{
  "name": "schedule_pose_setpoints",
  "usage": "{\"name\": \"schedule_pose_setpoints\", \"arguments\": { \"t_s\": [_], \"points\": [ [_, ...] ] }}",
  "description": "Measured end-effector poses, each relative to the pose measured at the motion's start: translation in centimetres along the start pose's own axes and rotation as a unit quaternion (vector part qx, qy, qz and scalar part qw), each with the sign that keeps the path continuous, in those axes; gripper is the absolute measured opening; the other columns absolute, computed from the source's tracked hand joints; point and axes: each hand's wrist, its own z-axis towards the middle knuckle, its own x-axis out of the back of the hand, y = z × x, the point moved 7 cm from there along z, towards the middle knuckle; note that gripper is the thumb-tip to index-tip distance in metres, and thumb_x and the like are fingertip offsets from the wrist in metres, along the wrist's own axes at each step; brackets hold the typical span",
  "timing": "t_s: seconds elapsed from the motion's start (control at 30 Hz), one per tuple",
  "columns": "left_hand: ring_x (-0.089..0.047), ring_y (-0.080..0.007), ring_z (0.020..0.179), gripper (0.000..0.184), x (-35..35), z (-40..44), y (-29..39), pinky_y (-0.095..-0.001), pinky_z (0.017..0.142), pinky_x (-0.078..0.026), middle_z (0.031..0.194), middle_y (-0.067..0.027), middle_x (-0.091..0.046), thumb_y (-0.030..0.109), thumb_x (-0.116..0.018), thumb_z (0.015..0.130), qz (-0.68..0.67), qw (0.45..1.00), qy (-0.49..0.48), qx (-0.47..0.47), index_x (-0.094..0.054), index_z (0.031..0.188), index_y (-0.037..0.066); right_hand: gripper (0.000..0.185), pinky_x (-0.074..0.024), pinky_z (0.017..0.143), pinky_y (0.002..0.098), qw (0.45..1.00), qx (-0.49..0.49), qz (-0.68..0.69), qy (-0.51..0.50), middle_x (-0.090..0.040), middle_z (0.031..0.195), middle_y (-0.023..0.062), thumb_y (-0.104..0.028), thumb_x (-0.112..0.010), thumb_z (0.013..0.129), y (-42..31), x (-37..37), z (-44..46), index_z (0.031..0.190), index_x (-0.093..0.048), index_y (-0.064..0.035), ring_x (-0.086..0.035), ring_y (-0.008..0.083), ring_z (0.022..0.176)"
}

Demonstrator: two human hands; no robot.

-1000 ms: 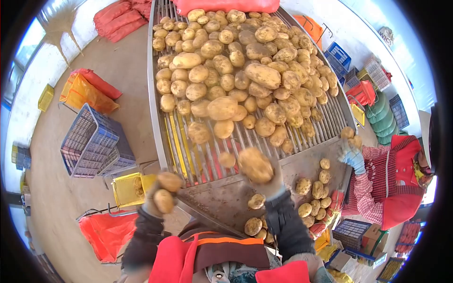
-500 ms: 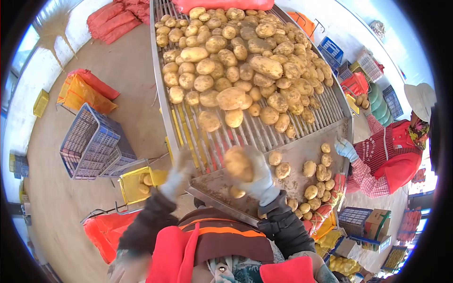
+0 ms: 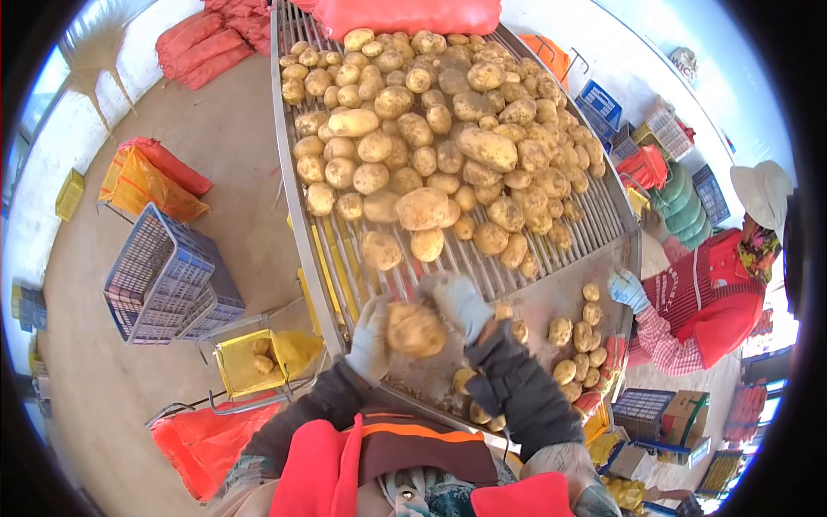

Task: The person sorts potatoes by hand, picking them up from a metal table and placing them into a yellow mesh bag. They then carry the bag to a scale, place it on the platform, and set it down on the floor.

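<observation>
A large potato [image 3: 415, 330], slightly blurred, is between my two gloved hands, above the metal tray [image 3: 418, 377]. My left hand [image 3: 371, 338] is against its left side, with the fingers closed along it. Just beyond its upper right is my right hand [image 3: 461, 303]; the fingertips are smeared by motion, and whether they touch the potato is unclear. Past my hands, a big heap of potatoes [image 3: 422, 129] covers the sloping slatted rack [image 3: 568, 258]. Smaller potatoes [image 3: 582, 336] lie on the tray's right side, and a few others are near my right forearm.
A co-worker [image 3: 702, 293] stands at the right, one gloved hand at the tray's edge. On the left are a yellow crate [image 3: 226, 366] with potatoes, a red bag [image 3: 211, 448] and blue crates [image 3: 159, 276]. Another red sack [image 3: 405, 15] lies atop the rack.
The potato has moved left and slightly down, from my right hand to against my left. My left hand has come inward to it. My right hand has turned, its fingers now pointing left.
</observation>
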Motion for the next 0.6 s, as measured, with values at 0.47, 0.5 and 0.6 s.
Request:
{"name": "schedule_pose_setpoints", "arguments": {
  "t_s": [0.47,0.5,0.6],
  "points": [
    [-0.062,-0.0287,0.098,0.047,22.0,-4.7,10.7,-0.0393,0.087,-0.052,0.108,-0.0142,-0.062,0.047,-0.047,0.095,-0.12,0.971,0.206,0.0,-0.053,0.118,0.007,0.031,-0.0298,0.104,0.0478,0.594,0.122,-0.794,0.053,-0.057,0.113,0.0115,-0.02,-0.05,0.087,-6.1,7.5,26.4,0.116,-0.057,-0.0115,-0.052,0.0252,0.111],
    [-0.062,-0.0273,0.098,0.044,27.1,-5.5,10.7,-0.0393,0.087,-0.052,0.106,-0.0139,-0.062,0.044,-0.049,0.095,-0.018,0.972,0.232,-0.026,-0.053,0.118,0.006,0.036,-0.0321,0.103,0.0451,0.606,0.138,-0.782,0.044,-0.057,0.109,0.0099,-0.024,-0.059,0.082,-6.2,7.9,25.3,0.116,-0.056,-0.0121,-0.054,0.0261,0.107],
    [-0.062,-0.024,0.096,0.039,37.3,-6.5,10.8,-0.038,0.086,-0.051,0.102,-0.0134,-0.061,0.029,-0.059,0.092,0.16,0.924,0.345,-0.042,-0.052,0.121,0.004,0.069,-0.0304,0.106,0.0415,0.756,0.231,-0.601,0.114,-0.054,0.118,0.015,-0.033,-0.075,0.068,-10.1,7.6,16.5,0.126,-0.049,-0.0056,-0.053,0.031,0.111]
  ]
}}
